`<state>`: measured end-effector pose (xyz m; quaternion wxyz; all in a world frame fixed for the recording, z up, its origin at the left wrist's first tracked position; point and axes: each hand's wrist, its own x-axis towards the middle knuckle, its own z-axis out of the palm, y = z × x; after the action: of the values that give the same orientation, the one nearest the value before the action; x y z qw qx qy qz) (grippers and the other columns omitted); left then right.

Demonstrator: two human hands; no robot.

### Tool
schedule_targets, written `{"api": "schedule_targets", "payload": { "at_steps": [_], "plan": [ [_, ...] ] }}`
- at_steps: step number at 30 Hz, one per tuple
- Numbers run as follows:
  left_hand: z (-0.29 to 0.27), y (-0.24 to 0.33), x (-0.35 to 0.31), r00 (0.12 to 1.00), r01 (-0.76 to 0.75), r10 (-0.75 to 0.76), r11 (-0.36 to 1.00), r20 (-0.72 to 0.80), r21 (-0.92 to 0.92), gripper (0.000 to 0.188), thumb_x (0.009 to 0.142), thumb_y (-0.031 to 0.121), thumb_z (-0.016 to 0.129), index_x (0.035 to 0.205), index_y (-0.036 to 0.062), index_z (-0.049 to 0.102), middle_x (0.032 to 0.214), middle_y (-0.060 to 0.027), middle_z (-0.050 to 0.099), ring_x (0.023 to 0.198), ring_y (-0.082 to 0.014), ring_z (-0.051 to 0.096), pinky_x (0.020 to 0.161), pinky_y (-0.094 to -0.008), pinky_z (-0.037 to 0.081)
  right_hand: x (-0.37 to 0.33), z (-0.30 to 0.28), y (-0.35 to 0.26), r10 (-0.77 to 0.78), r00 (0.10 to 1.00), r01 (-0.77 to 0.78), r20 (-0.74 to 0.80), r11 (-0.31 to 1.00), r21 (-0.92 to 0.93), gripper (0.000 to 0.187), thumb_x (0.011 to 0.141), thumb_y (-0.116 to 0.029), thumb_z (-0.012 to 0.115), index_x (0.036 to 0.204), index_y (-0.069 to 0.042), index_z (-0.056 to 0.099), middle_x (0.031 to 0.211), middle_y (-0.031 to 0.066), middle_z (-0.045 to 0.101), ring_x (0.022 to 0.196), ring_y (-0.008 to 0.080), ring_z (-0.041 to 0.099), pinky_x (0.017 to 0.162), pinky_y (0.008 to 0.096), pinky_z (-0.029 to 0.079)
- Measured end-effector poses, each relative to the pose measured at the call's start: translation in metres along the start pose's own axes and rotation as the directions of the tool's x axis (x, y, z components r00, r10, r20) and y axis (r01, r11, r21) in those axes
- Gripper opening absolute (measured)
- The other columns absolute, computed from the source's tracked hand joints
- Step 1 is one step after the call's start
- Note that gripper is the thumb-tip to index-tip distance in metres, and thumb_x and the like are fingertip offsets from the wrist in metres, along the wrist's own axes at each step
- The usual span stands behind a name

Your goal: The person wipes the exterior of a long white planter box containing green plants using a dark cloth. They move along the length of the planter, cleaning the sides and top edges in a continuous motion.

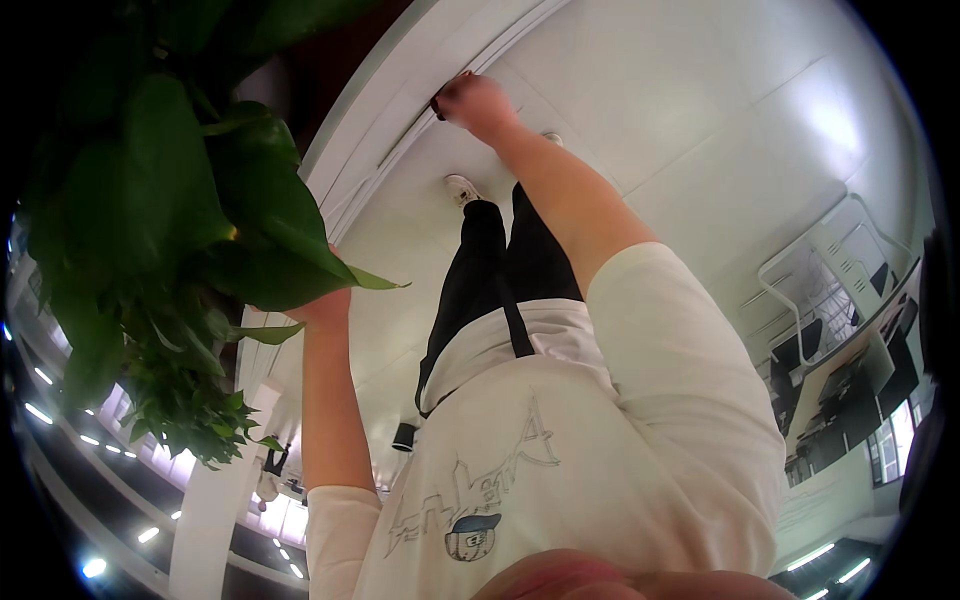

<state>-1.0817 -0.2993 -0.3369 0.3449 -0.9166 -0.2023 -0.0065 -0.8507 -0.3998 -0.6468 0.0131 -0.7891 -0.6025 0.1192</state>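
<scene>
My right hand (480,108) reaches far forward to the edge of a white ledge (375,110). Its fingers are curled and blurred, closed round a small dark thing (438,104) that I cannot make out. On the left, my left hand (325,304) is raised among the broad green leaves of a plant (170,170). Leaves cover its fingers, so whether it grips a stem or leaf is hidden.
The leafy plant fills the left side, trailing smaller leaves downward. Pale floor tiles (690,110) spread beyond my feet, where a white shoe (461,189) shows close to the ledge. A white-framed chair (810,270) and dark furniture stand off to the right.
</scene>
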Motion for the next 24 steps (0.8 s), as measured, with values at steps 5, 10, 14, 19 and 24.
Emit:
{"api": "schedule_targets", "payload": {
  "at_steps": [5,10,14,19,24],
  "plan": [
    [0.001,0.001,0.007,0.997,0.010,-0.019,0.994,-0.078,-0.108,0.060,0.081,0.018,0.070,0.128,-0.0144,0.051,0.125,-0.0283,0.058,0.111,-0.0413,0.060,0.099,-0.0441,0.047,0.007,-0.005,0.040,-0.019,1.000,0.020,-0.017,0.995,0.094,0.023,0.097,-0.028,0.058,0.118,-0.026,0.067,0.105,0.0054,0.066,0.090,0.0251,0.067,0.069,0.0385,0.056],
    [0.006,0.000,0.008,0.989,0.130,-0.143,0.959,-0.035,-0.253,0.051,0.081,0.019,0.070,0.122,-0.0084,0.058,0.123,-0.0225,0.061,0.107,-0.0377,0.062,0.096,-0.0449,0.048,-0.011,-0.047,0.049,0.110,0.986,-0.124,0.129,0.986,0.107,0.047,0.095,-0.017,0.055,0.140,-0.032,0.051,0.111,0.0079,0.068,0.101,0.0278,0.067,0.082,0.0421,0.052],
    [0.052,0.001,-0.054,0.945,0.250,-0.194,0.948,0.264,-0.198,0.061,0.084,0.041,0.066,0.128,0.0008,0.053,0.133,-0.0184,0.052,0.121,-0.0397,0.048,0.095,-0.0558,0.037,-0.022,-0.039,0.053,0.381,0.900,-0.436,0.211,0.800,0.413,0.050,0.092,-0.010,0.053,0.140,-0.024,0.053,0.115,0.0109,0.067,0.104,0.0298,0.066,0.086,0.0458,0.052],
    [0.011,0.002,0.003,0.980,0.160,-0.182,0.958,-0.074,-0.236,0.070,0.085,0.045,0.070,0.136,-0.0010,0.053,0.138,-0.0272,0.048,0.120,-0.0472,0.048,0.098,-0.0544,0.044,-0.019,-0.011,0.045,0.522,0.628,-0.547,0.577,-0.230,0.805,0.055,0.087,0.000,0.045,0.138,-0.019,0.054,0.120,0.0094,0.067,0.108,0.0265,0.064,0.092,0.0419,0.052],
    [0.003,-0.003,0.012,0.966,0.129,-0.196,0.931,-0.171,-0.341,0.060,0.086,0.039,0.069,0.129,-0.0011,0.057,0.134,-0.0252,0.052,0.120,-0.0436,0.049,0.100,-0.0552,0.040,-0.001,-0.027,0.002,0.269,0.612,-0.241,0.743,-0.832,0.500,0.053,0.087,0.004,0.046,0.135,-0.020,0.052,0.128,0.0076,0.059,0.115,0.0240,0.061,0.092,0.0446,0.054]
  ]
}}
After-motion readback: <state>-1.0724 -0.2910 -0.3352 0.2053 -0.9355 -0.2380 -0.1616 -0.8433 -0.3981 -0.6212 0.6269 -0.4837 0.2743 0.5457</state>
